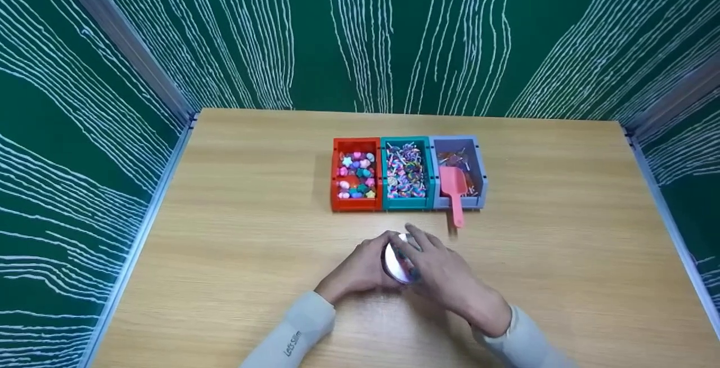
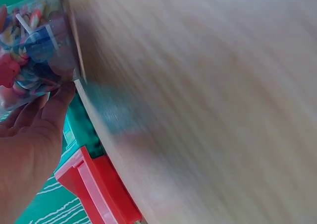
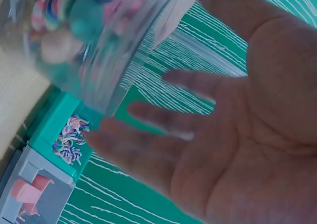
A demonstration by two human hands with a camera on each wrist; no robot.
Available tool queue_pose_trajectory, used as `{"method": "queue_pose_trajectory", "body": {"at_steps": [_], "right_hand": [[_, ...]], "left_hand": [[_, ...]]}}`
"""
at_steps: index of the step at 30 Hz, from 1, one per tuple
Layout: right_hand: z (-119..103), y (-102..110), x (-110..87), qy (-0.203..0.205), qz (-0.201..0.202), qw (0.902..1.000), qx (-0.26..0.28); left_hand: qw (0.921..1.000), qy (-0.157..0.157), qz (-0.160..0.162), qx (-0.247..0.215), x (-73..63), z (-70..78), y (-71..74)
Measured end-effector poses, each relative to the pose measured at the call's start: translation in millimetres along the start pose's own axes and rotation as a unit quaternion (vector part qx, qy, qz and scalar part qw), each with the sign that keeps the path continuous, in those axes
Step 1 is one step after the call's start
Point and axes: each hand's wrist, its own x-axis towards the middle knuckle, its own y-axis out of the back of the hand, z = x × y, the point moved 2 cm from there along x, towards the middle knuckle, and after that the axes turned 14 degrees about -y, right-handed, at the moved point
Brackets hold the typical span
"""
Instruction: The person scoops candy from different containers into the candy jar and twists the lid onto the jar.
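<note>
A clear jar filled with colourful charms and candy-like pieces is gripped by my left hand, whose fingers bend around its side. From the head view, the jar's round top shines white; whether this is a lid I cannot tell. Over the jar's right side hovers my right hand. In the right wrist view its fingers are spread and mostly straight beside the jar's rim, with the palm facing the camera and holding nothing.
Beyond the hands stand three joined bins: a red bin of charms, a teal bin of lollipop-like pieces, and a grey-purple bin with small pieces. A pink scoop leans in the last, its handle over the front edge. Green walls surround the table.
</note>
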Motion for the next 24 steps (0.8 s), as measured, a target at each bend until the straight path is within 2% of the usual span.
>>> {"method": "queue_pose_trajectory", "body": {"at_steps": [5,13,17,21,24], "right_hand": [[1.6,-0.3,6.5,0.0,-0.007,1.0,0.001],[-2.3,1.3,12.2,-0.011,-0.021,0.9997,0.003],[-4.5,2.1,12.5,0.005,0.009,0.9999,-0.01],[-6.7,0.3,10.9,0.033,0.057,0.9975,-0.026],[-9.1,-1.2,10.9,0.03,0.066,0.9969,-0.031]], "left_hand": [[0.9992,-0.008,-0.017,-0.035,2.7,0.0,0.3],[0.9965,-0.02,-0.062,-0.052,8.6,-2.9,2.2],[0.996,-0.023,-0.071,-0.048,11.0,-3.7,6.0],[0.9969,-0.024,-0.071,-0.022,12.4,-3.6,6.8],[0.9974,-0.02,-0.069,-0.007,11.9,-2.5,7.5]]}}
